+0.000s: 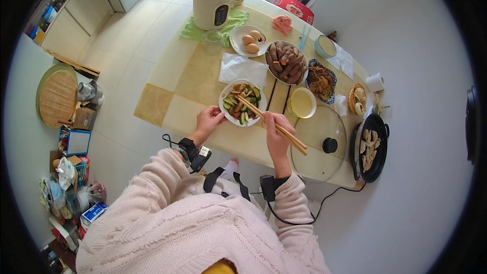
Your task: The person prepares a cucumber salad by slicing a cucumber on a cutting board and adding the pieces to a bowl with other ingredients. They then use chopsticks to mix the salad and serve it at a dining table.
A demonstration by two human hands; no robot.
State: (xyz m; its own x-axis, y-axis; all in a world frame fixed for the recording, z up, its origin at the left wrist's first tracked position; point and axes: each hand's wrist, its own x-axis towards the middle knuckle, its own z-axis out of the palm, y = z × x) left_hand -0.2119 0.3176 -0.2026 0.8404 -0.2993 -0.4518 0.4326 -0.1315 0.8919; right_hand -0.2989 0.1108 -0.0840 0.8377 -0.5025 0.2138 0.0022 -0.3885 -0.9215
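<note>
A white plate (223, 113) of sliced cucumber stir-fry (243, 103) lies near the table's front edge. My left hand (210, 121) grips its left rim, thumb over the edge. Wooden chopsticks (254, 109) are held in my right hand (279, 131), their tips down among the cucumber pieces. Just right of the plate are two dark chopsticks (271, 95) on the table and a yellow-and-white bowl (312, 105) of pale liquid. A glass lid (317, 163) with a black knob lies beside my right hand.
Behind the plate are a white napkin (243, 69), a bowl of sweet potatoes (287, 61), a plate with three eggs (252, 48), a glass jar (212, 42) and a tall electric appliance (211, 3). Rightward stand a noodle dish (320, 82), a bun basket (357, 99) and a pan of dumplings (371, 152).
</note>
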